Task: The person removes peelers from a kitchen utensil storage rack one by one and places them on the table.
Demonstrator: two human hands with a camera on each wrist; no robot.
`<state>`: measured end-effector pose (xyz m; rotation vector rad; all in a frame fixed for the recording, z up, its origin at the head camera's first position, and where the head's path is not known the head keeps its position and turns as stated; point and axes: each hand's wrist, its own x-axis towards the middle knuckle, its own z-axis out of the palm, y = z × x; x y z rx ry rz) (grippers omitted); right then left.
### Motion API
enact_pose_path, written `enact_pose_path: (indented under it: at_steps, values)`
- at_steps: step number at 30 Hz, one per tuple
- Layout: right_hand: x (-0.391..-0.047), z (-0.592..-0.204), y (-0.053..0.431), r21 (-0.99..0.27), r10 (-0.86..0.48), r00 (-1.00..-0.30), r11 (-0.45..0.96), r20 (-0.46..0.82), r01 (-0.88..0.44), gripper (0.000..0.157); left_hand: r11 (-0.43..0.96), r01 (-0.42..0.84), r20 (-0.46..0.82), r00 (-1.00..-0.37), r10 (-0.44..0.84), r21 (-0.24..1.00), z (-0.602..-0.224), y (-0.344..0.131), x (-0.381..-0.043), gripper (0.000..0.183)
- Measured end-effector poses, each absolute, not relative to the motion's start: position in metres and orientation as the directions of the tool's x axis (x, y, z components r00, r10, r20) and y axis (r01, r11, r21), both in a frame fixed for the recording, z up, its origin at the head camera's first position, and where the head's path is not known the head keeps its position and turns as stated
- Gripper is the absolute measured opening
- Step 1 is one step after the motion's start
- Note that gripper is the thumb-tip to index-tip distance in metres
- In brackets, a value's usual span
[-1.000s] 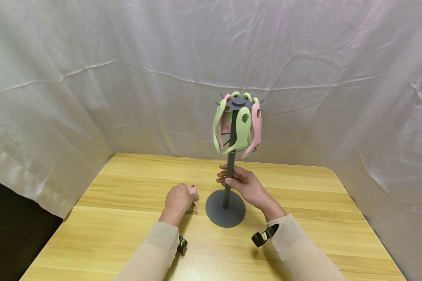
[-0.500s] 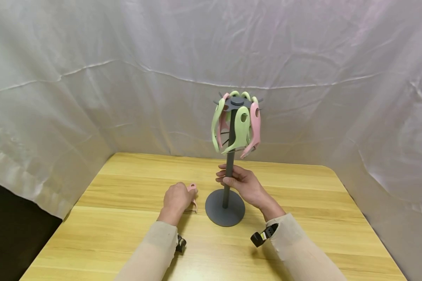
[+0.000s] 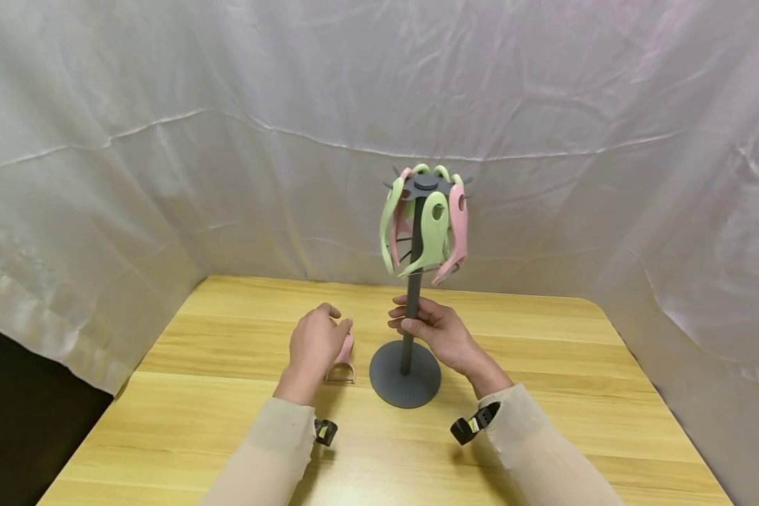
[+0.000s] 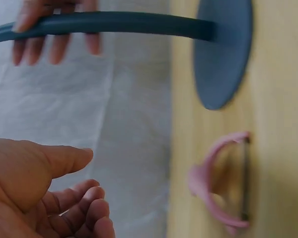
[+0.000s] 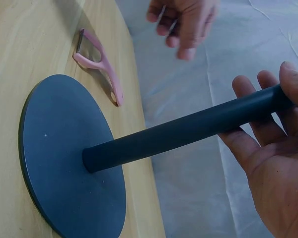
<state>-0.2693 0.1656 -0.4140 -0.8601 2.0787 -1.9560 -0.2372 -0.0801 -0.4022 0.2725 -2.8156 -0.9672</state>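
Note:
A pink Y-shaped peeler [image 3: 346, 350] lies on the table left of a dark grey stand [image 3: 388, 379]. Just above it hovers my left hand [image 3: 314, 344], holding nothing; in the left wrist view that hand [image 4: 20, 173] has its thumb apart from loosely bent fingers, clear of the peeler [image 4: 202, 183]. My right hand [image 3: 443, 336] holds the stand's pole low down, thumb on one side and fingers round the other, as the right wrist view shows with the pole [image 5: 159, 136]. From the top hooks hang several green peelers [image 3: 434, 228] and pink peelers [image 3: 459, 228].
The wooden table [image 3: 531, 422] extends around the stand's round base. A pale curtain [image 3: 259, 197] rises behind the table and along its sides. At the lower left is a dark area [image 3: 25, 414]. Both wrists carry small black cameras.
My left hand has let go of the pink peeler and lifted slightly, its fingers spreading. The peeler stays on the table, more of it showing. The right hand keeps its hold on the pole.

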Motion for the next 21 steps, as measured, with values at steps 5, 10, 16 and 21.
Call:
enact_pose_path:
  at_steps: [5,10,16,21]
  values:
    - [-0.269,-0.413,0.165,-0.955,-0.502,-0.823,-0.019,0.266,-0.297,0.039,0.727,-0.071,0.126,-0.969,-0.213,0.683,-0.384,-0.077,-0.232,0.036]
    - [-0.269,-0.414,0.165,-0.955,-0.5,-0.825,-0.018,0.264,-0.295,0.038,0.708,-0.019,0.181,-0.962,-0.206,0.706,-0.367,-0.073,-0.227,0.036]
    - [-0.269,-0.414,0.165,-0.954,-0.499,-0.824,-0.018,0.269,-0.3,0.039,0.683,0.07,0.254,-0.952,-0.173,0.727,-0.346,-0.068,-0.22,0.033]
    - [-0.269,-0.414,0.165,-0.953,-0.499,-0.824,-0.013,0.27,-0.304,0.039,0.648,0.16,0.327,-0.934,-0.145,0.744,-0.328,-0.063,-0.212,0.029]
